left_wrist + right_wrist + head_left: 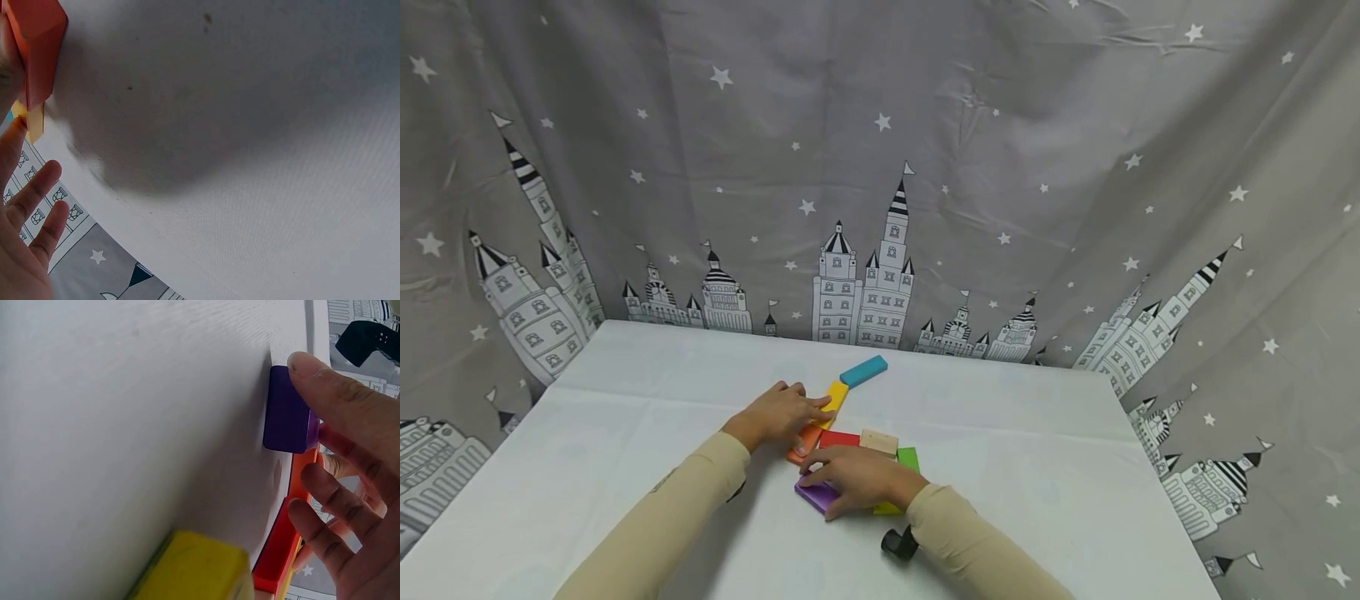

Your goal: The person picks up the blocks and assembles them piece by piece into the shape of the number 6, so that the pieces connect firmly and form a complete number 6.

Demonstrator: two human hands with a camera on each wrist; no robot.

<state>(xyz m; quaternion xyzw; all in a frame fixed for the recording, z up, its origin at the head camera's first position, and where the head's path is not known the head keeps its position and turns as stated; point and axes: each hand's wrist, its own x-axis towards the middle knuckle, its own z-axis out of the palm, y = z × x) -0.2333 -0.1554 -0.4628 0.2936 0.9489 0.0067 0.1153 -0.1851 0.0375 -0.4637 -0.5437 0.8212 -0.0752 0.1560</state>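
Flat coloured blocks lie on a white table. In the head view my left hand [775, 417] has its thumb on the orange block [808, 437] and a finger on the yellow block [837, 396]; its other fingers are extended. My right hand [861, 477] pinches the purple block [815, 495] between thumb and finger, and in the right wrist view the thumb lies along the purple block's edge [284, 412]. Beyond the right hand are a red block [841, 439], a plain wooden block [880, 442] and a green block [908, 458]. The yellow-green block [887, 508] is partly hidden under the wrist.
A blue block [863, 371] touches the yellow block's far end. The white tabletop [1015, 450] spreads around the blocks. Behind it hangs a grey curtain [1000, 125] printed with castles and stars. A black wrist device [898, 543] sits by the right sleeve.
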